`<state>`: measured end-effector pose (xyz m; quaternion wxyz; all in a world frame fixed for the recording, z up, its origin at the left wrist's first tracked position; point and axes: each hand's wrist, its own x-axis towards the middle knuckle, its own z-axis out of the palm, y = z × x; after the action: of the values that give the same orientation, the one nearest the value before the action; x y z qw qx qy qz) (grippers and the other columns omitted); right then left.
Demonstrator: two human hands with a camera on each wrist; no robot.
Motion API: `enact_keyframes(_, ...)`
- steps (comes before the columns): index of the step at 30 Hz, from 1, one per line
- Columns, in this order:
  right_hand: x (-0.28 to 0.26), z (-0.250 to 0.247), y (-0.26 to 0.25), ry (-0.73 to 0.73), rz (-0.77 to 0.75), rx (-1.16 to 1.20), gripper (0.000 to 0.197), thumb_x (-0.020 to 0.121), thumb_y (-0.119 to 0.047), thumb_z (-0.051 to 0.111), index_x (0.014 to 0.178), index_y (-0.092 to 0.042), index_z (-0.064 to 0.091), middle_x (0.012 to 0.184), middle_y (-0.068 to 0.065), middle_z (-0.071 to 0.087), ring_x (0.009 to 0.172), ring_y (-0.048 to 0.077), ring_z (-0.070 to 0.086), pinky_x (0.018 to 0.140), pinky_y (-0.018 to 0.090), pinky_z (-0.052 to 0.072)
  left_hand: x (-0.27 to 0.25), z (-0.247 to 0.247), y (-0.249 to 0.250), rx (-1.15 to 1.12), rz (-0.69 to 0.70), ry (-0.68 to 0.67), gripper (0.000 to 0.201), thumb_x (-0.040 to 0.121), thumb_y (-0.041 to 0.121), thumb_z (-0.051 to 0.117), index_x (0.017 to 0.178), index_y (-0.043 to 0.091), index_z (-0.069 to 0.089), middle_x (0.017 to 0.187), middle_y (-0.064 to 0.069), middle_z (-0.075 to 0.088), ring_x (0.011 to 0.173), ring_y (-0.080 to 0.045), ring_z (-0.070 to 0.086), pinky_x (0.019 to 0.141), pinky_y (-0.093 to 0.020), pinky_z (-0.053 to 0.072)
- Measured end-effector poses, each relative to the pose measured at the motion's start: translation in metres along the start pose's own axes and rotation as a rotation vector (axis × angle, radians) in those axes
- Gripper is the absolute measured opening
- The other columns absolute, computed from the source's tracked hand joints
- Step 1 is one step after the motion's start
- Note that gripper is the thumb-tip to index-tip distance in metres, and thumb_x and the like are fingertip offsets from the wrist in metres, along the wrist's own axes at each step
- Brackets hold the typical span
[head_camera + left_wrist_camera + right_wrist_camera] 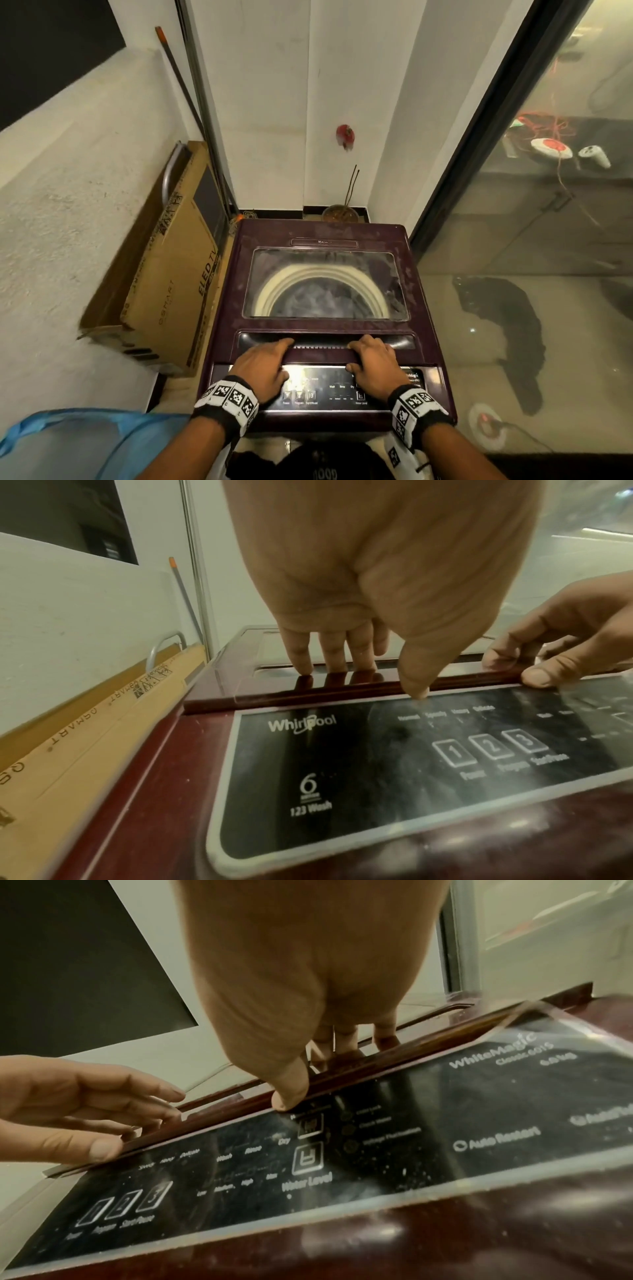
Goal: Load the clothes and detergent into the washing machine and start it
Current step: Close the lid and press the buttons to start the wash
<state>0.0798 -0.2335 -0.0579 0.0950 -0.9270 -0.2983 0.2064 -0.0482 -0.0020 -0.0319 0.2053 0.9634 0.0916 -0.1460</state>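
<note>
A maroon top-load washing machine [222,308] stands in front of me with its lid [325,329] down. Grey clothes show inside the drum through the lid's glass window [325,284]. My left hand [263,363] and right hand [373,363] both hold the lid's front edge, fingers on top and thumbs against its front face. In the left wrist view my left hand [369,674] pinches that edge above the control panel [377,777] and its buttons 1, 2, 3 [489,746]. In the right wrist view my right hand [318,1069] grips the same edge. I see no detergent.
A flat cardboard TV box [171,274] leans against the wall left of the machine. A blue bag [85,442] sits at my lower left, and dark cloth [318,462] lies below the machine's front. A glass door [531,240] runs along the right. A small pot [339,214] stands behind.
</note>
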Motion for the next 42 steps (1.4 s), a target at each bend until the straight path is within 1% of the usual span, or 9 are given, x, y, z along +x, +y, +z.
enact_keyframes(6,0.005,0.007,0.004,-0.002,0.002,-0.001,0.042,0.095,-0.035,0.051,0.136,-0.027,0.056,0.128,0.001,0.056,0.123,0.025,0.051,0.109,0.039,0.035,-0.002,0.004,-0.008,-0.001,-0.016,-0.022,0.06,0.09,0.027,0.059,0.145,0.031,0.035,0.146,0.003,0.05,0.13,-0.019,0.051,0.107,-0.037,0.043)
enact_keyframes(11,0.003,0.007,0.006,0.005,-0.021,-0.01,0.043,0.097,-0.038,0.048,0.139,-0.027,0.054,0.128,0.001,0.056,0.121,0.026,0.052,0.107,0.037,0.036,-0.005,0.005,-0.013,-0.01,-0.012,-0.012,0.064,0.09,0.023,0.062,0.147,0.029,0.034,0.152,0.006,0.042,0.141,-0.016,0.038,0.113,-0.036,0.038)
enact_keyframes(18,-0.003,0.006,0.0,-0.01,-0.019,-0.017,0.046,0.101,-0.037,0.043,0.145,-0.024,0.047,0.137,0.0,0.052,0.127,0.026,0.051,0.115,0.045,0.029,-0.014,0.012,-0.019,-0.073,-0.022,0.039,0.082,0.091,0.025,0.063,0.156,0.022,0.013,0.162,-0.001,0.023,0.149,-0.019,0.023,0.12,-0.031,0.024)
enact_keyframes(21,-0.01,0.007,-0.006,0.055,-0.041,0.006,0.049,0.1,-0.036,0.043,0.147,-0.022,0.045,0.141,-0.002,0.05,0.132,0.023,0.048,0.116,0.046,0.028,-0.02,0.013,-0.028,-0.069,-0.03,0.042,0.088,0.09,0.037,0.063,0.156,0.02,0.007,0.163,-0.003,0.021,0.15,-0.02,0.02,0.122,-0.033,0.021)
enact_keyframes(25,-0.025,0.014,-0.022,0.179,-0.153,-0.047,0.05,0.098,-0.036,0.045,0.143,-0.017,0.049,0.132,0.0,0.053,0.122,0.024,0.051,0.108,0.041,0.039,-0.031,0.016,-0.044,0.026,-0.022,-0.013,0.113,0.075,0.07,0.063,0.157,0.024,0.0,0.165,0.003,0.009,0.152,-0.018,0.01,0.123,-0.04,0.017)
enact_keyframes(28,-0.038,0.021,-0.042,0.202,-0.213,-0.075,0.048,0.096,-0.037,0.045,0.14,-0.02,0.05,0.125,0.002,0.054,0.111,0.026,0.053,0.096,0.043,0.045,-0.036,0.02,-0.049,0.075,-0.02,-0.059,0.125,0.068,0.07,0.071,0.155,0.026,-0.006,0.166,0.005,-0.003,0.152,-0.017,0.001,0.124,-0.041,0.014)
enact_keyframes(31,-0.051,0.03,-0.064,0.162,-0.235,-0.141,0.05,0.096,-0.04,0.043,0.143,-0.023,0.046,0.118,0.004,0.054,0.105,0.028,0.053,0.089,0.043,0.046,-0.038,0.024,-0.046,0.067,-0.03,-0.047,0.129,0.067,0.06,0.079,0.155,0.025,-0.007,0.166,0.005,-0.005,0.152,-0.017,-0.001,0.124,-0.042,0.013)
enact_keyframes(35,-0.063,0.042,-0.09,0.01,-0.244,-0.149,0.059,0.1,-0.044,0.036,0.154,-0.023,0.028,0.122,0.009,0.061,0.112,0.033,0.058,0.094,0.044,0.045,-0.036,0.022,-0.043,0.063,-0.062,-0.078,0.138,0.06,0.053,0.087,0.156,0.025,-0.008,0.165,0.005,-0.006,0.152,-0.019,-0.003,0.124,-0.043,0.01)
enact_keyframes(42,-0.083,0.054,-0.119,-0.178,-0.112,-0.14,0.067,0.103,-0.047,0.035,0.159,-0.029,0.004,0.12,0.019,0.066,0.109,0.038,0.064,0.089,0.046,0.05,-0.038,0.026,-0.047,0.19,-0.06,-0.168,0.152,0.052,0.046,0.093,0.153,0.026,-0.019,0.162,0.004,-0.022,0.151,-0.022,-0.014,0.124,-0.046,0.008)
